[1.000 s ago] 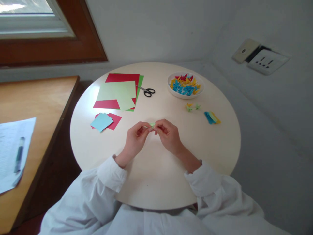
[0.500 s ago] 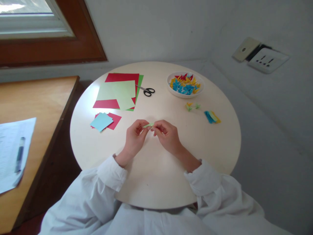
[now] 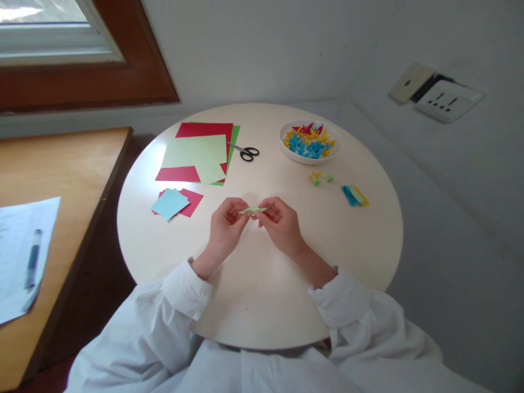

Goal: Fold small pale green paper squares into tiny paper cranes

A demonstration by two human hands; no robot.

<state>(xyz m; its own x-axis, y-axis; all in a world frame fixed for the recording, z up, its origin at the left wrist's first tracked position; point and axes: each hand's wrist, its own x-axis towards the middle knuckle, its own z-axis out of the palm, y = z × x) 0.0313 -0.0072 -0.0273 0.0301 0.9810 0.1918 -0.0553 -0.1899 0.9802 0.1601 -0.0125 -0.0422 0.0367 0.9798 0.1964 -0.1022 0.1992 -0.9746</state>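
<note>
Over the middle of a round cream table (image 3: 262, 295), my left hand (image 3: 224, 228) and my right hand (image 3: 280, 222) pinch the two ends of a small light-green folded paper piece (image 3: 252, 209). Both hands have curled fingers closed on it, and it lies flat and stretched between the fingertips. Behind, to the right, a white bowl (image 3: 310, 143) holds several small folded paper pieces in blue, yellow and red. Two tiny folded pieces (image 3: 322, 178) lie on the table below the bowl.
Large red and green sheets (image 3: 199, 154) lie at the back left, with black-handled scissors (image 3: 245, 152) beside them. Small blue and red squares (image 3: 175, 202) sit nearer. Blue and yellow paper strips (image 3: 354, 196) lie at right. A wooden desk (image 3: 45, 218) with paper and pen stands to the left.
The green piece, bunched between my fingertips before, is now pulled out longer and flatter. My hands have moved slightly apart.
</note>
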